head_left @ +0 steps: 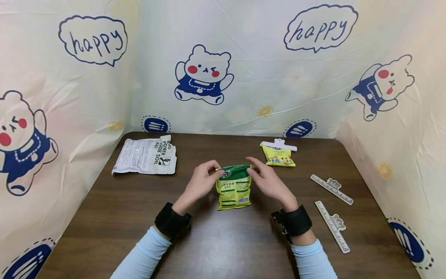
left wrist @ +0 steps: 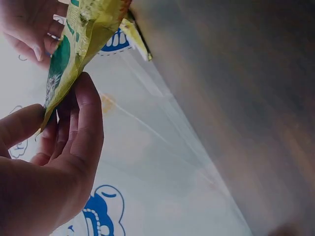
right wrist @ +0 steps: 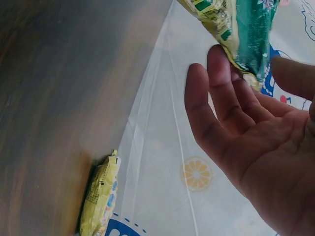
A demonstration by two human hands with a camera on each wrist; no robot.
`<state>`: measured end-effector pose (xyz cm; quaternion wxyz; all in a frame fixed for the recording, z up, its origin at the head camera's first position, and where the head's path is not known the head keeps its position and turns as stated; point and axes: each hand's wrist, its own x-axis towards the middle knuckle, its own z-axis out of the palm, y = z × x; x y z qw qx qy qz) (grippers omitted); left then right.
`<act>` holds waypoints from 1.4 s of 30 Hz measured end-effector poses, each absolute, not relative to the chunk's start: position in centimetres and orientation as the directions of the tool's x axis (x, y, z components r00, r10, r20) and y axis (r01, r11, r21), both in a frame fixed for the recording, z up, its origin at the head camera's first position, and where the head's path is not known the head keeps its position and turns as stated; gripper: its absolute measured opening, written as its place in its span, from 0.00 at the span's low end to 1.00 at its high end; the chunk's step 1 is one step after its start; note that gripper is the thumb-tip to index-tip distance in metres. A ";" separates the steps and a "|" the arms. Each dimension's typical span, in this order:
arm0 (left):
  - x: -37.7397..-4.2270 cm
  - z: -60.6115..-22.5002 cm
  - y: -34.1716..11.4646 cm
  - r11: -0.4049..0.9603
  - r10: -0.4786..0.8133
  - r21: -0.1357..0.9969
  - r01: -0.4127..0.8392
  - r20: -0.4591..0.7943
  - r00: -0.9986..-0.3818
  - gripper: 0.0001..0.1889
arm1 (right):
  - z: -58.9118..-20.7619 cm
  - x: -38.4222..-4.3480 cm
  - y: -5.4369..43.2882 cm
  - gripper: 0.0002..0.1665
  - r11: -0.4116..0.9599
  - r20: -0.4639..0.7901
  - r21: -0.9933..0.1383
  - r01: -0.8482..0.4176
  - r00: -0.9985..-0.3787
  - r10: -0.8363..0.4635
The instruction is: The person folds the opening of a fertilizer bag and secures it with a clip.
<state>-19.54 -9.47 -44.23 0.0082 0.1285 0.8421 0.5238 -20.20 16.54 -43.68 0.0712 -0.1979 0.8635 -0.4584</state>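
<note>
1. nearest the camera: pale blue sleeves [head_left: 141, 257], one per arm, then black wristbands [head_left: 172, 221] at both wrists.
2. left hand [head_left: 201, 181]: thumb and fingers pinch the upper left corner of a green-and-yellow packet [head_left: 234, 190].
3. right hand [head_left: 271, 183]: at the upper right corner, fingers loosely bent and spread, thumb held off the film in the right wrist view; not gripping. whether a fingertip touches the back, cannot tell.
4. packet sits mid-table between the hands, roughly upright, printed panel facing the person. long axis runs bottom to top, a little longer than wide. dark green band uppermost; yellow bottom edge down, nearest the person. whether that edge bears on the wood, cannot tell.
5. room: brown tabletop [head_left: 223, 244] stretches from the packet toward the person, between the forearms. right hand fills the near part of the gap toward the clips.
6. right side: two ruler clips [head_left: 331, 189] [head_left: 332, 226], slanted, apart from each other, inside the right table edge.
7. beyond the right hand: small yellow packet [head_left: 278, 157], white clip [head_left: 279, 145] across its top, near the far edge.
8. far left: white bag [head_left: 139, 156] lying flat, well apart from the left hand.
9. table's far edge meets a printed cloth [head_left: 153, 23].
</note>
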 end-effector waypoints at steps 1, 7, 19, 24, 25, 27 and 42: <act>-19.5 -44.1 -9.5 0.418 0.222 0.884 0.209 0.123 -0.967 0.05 | -43.6 -20.2 16.6 0.27 0.492 0.058 -0.829 -0.266 -0.916 -0.397; -19.3 -43.4 -9.8 0.412 0.229 0.884 0.219 0.132 -0.964 0.05 | -43.3 -20.1 16.8 0.20 0.405 0.023 -0.895 -0.185 -0.927 -0.373; -19.1 -42.6 -10.0 0.427 0.355 0.842 0.329 0.179 -0.918 0.02 | -42.4 -19.7 16.5 0.08 0.361 0.089 -0.902 -0.235 -0.922 -0.377; -19.0 -42.7 -9.8 0.431 0.382 0.831 0.352 0.185 -0.905 0.06 | -42.1 -19.3 16.1 0.07 0.339 0.142 -0.899 -0.278 -0.916 -0.376; -19.0 -42.7 -9.8 0.432 0.382 0.828 0.358 0.191 -0.904 0.07 | -42.1 -19.3 16.0 0.07 0.336 0.146 -0.899 -0.280 -0.917 -0.372; -18.9 -42.6 -9.8 0.429 0.377 0.825 0.367 0.206 -0.903 0.07 | -42.0 -19.3 15.9 0.07 0.333 0.149 -0.901 -0.279 -0.918 -0.367; -18.7 -42.4 -9.9 0.464 0.270 0.824 0.324 0.216 -0.938 0.07 | -43.1 -20.0 16.1 0.04 0.383 0.097 -0.881 -0.276 -0.900 -0.425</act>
